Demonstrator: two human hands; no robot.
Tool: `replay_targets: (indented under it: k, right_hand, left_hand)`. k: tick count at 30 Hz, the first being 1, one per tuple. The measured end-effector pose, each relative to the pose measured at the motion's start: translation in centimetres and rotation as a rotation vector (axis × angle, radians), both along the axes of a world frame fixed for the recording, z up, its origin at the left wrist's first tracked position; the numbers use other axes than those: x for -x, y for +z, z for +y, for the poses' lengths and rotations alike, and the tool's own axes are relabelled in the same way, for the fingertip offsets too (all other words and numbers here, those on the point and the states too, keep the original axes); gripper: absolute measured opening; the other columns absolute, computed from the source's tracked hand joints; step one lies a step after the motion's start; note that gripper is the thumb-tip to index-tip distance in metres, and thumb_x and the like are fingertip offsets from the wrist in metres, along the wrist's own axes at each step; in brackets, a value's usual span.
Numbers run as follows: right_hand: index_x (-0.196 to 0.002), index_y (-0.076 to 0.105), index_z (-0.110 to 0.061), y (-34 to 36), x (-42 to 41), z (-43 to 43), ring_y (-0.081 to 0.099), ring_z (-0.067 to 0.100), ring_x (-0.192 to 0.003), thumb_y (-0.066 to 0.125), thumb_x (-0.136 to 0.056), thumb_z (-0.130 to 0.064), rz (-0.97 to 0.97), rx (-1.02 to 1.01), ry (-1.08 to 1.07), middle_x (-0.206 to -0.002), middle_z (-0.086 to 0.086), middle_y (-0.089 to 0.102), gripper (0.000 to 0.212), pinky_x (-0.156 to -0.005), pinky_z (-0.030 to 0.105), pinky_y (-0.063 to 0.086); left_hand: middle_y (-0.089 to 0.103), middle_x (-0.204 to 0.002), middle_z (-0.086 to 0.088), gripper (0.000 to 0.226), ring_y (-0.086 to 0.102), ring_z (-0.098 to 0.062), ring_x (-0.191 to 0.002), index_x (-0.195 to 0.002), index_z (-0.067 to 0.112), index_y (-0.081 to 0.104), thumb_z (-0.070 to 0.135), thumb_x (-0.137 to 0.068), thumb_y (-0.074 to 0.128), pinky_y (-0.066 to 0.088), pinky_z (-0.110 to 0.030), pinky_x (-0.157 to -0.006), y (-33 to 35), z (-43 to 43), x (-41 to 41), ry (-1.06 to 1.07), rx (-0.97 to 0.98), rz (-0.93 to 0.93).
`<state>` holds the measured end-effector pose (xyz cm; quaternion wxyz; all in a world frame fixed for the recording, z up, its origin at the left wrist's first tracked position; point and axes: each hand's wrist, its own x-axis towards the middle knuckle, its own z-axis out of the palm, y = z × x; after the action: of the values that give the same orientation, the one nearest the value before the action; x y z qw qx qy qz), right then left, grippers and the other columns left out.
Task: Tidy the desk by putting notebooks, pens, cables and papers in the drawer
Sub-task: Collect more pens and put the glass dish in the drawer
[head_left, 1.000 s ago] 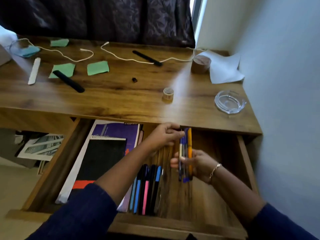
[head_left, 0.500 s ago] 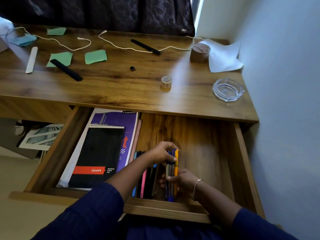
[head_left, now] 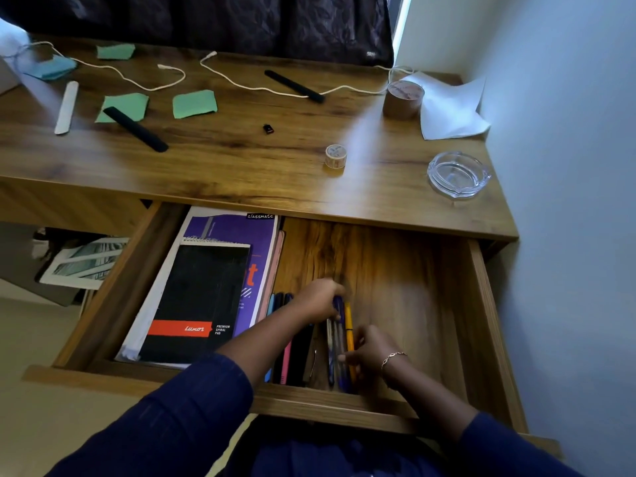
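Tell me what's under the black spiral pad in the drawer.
A purple notebook lies under the black spiral pad, white paper showing at its left. Anything deeper is covered.

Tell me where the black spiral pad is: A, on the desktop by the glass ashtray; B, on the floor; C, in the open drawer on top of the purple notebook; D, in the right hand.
C: the black spiral pad lies in the open drawer over the purple notebook, left of the pens that the left hand and right hand hold.
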<state>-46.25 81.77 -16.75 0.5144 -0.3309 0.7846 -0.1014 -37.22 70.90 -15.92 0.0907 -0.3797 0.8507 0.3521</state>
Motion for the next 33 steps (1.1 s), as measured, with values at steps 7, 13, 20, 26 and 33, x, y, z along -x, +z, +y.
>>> replay_targets:
  k: [7, 13, 20, 26, 33]
  right_hand:
    - [-0.084, 0.062, -0.012, 0.2, 0.2, -0.1, 0.066, 0.021, -0.084, 0.072, -0.079, -0.027, 0.178, -0.004, 0.136, -0.086, 0.007, 0.068, 0.018, -0.079, 0.033, 0.054]
    - [-0.083, 0.066, -0.008, 0.0, -0.2, -0.6, 0.065, 0.021, -0.091, 0.07, -0.08, -0.022, 0.14, -0.028, 0.117, -0.091, 0.009, 0.068, 0.015, -0.086, 0.034, 0.053]
    - [-0.07, 0.06, -0.01, -1.1, -0.9, -1.3, 0.068, 0.026, -0.09, 0.072, -0.078, -0.021, 0.03, -0.031, 0.045, -0.092, 0.014, 0.07, 0.018, -0.085, 0.039, 0.055]
    - [-0.08, 0.062, -0.005, -1.3, -0.7, -1.2, 0.069, 0.027, -0.088, 0.068, -0.082, -0.02, -0.105, -0.075, -0.03, -0.092, 0.016, 0.07, 0.016, -0.086, 0.04, 0.055]
    - [-0.094, 0.064, -0.001, -1.5, -0.3, -1.0, 0.067, 0.025, -0.083, 0.067, -0.083, -0.02, -0.164, -0.089, -0.042, -0.089, 0.014, 0.068, 0.022, -0.085, 0.038, 0.056]
  left_hand:
    - [0.021, -0.152, -0.005, 0.069, 0.012, -0.022, -0.142, -0.144, 0.02, 0.025, 0.035, -0.087, 0.058, 0.012, -0.039, -0.115, -1.2, 1.0, -2.1, -0.186, 0.364, -0.061]
    - [-0.004, -0.158, -0.006, 0.098, -0.007, -0.019, -0.145, -0.148, 0.016, -0.003, 0.048, -0.081, 0.06, -0.008, -0.033, -0.115, -2.6, 1.7, -4.1, -0.335, 0.321, -0.168]
    - [-0.018, -0.155, -0.004, 0.104, -0.016, -0.017, -0.143, -0.146, 0.015, -0.013, 0.052, -0.081, 0.059, -0.01, -0.03, -0.113, -3.1, 1.1, -5.4, -0.349, 0.273, -0.173]
    - [-0.019, -0.155, -0.003, 0.104, -0.017, -0.016, -0.142, -0.146, 0.018, -0.015, 0.053, -0.081, 0.058, -0.01, -0.03, -0.113, -3.3, 0.9, -5.5, -0.363, 0.253, -0.165]
    - [-0.035, -0.14, 0.0, 0.098, -0.031, -0.014, -0.132, -0.132, 0.016, -0.03, 0.064, -0.085, 0.042, -0.019, -0.028, -0.107, -3.6, 0.7, -5.9, -0.489, 0.351, -0.198]
